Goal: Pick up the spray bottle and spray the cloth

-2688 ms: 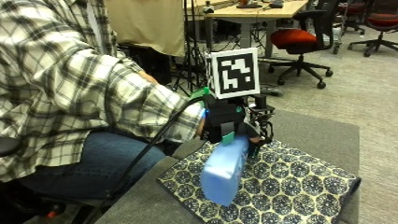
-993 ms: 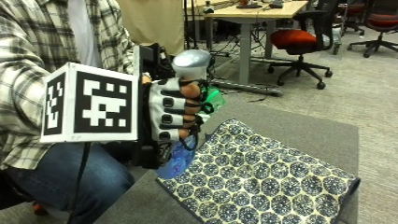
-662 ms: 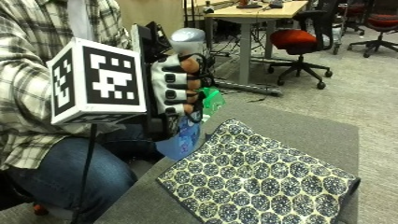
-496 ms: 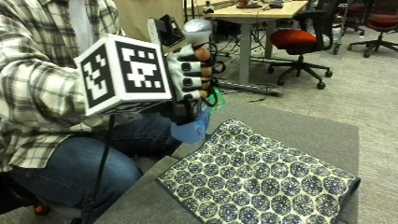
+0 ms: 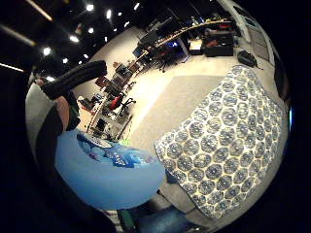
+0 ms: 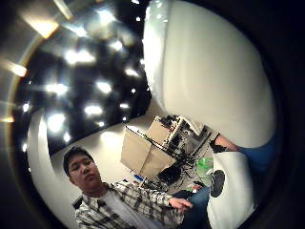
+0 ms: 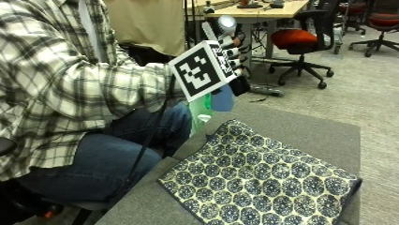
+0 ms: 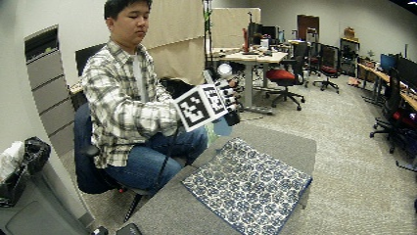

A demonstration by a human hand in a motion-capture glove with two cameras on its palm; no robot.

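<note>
Since half a second ago my black-gloved right hand (image 7: 233, 56) has carried the translucent blue plastic spray bottle (image 7: 222, 98) higher, fingers curled round its neck, beyond the far edge of the blue-and-cream patterned cloth (image 7: 265, 183). Spraying looks near. That cloth lies flat on the grey table (image 7: 318, 133), open air above it.

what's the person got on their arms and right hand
The right hand wears a black glove with pale segments across the fingers. The plaid sleeve, checked in white, grey and dark lines, reaches down to the wrist. The other hand is bare, and its arm has the same checked sleeve.
</note>
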